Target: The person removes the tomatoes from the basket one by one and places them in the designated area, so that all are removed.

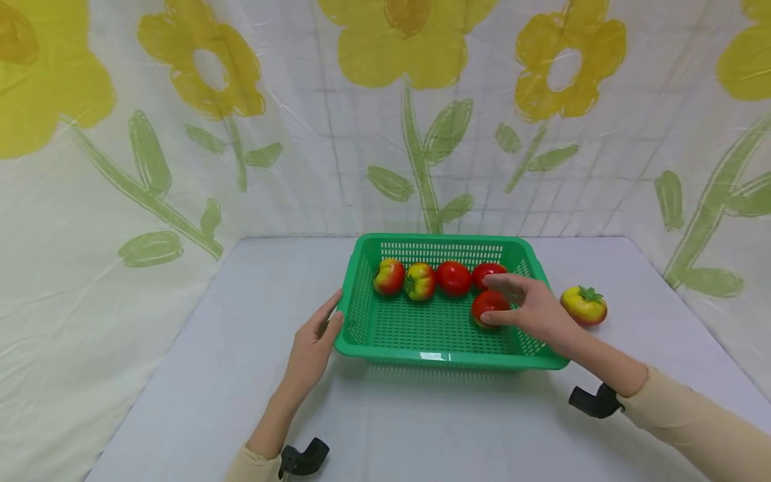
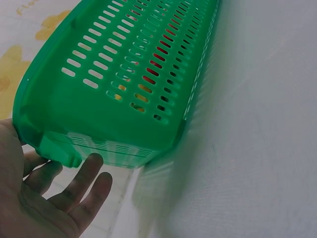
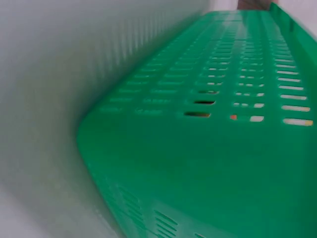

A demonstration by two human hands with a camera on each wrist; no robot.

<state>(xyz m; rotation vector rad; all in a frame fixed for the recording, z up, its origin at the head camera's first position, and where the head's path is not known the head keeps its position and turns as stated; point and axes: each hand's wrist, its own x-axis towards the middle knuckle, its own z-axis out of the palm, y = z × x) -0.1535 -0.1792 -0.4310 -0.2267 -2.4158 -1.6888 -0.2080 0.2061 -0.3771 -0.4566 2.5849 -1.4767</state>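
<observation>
A green plastic basket (image 1: 434,358) with slotted walls stands on the table. My left hand (image 1: 313,345) grips its left end; in the left wrist view some fingers (image 2: 79,183) lie beneath the rim's handle lip. Inside the basket, my right hand (image 1: 536,311) curves round a red tomato (image 1: 486,304), thumb at its front and fingers over its far side. Behind it, in a row, are another red tomato (image 1: 486,270) partly covered by the fingers, a red tomato (image 1: 453,278) and two yellow-and-red tomato-like fruits (image 1: 419,281). The right wrist view shows only the basket's outer wall (image 3: 198,163).
A yellow-and-red tomato (image 1: 583,306) with a green leafy top lies on the white table (image 1: 421,422), right of the basket. Behind the table hangs a pale curtain (image 1: 289,167) printed with yellow flowers. The basket's right rim passes under my right wrist.
</observation>
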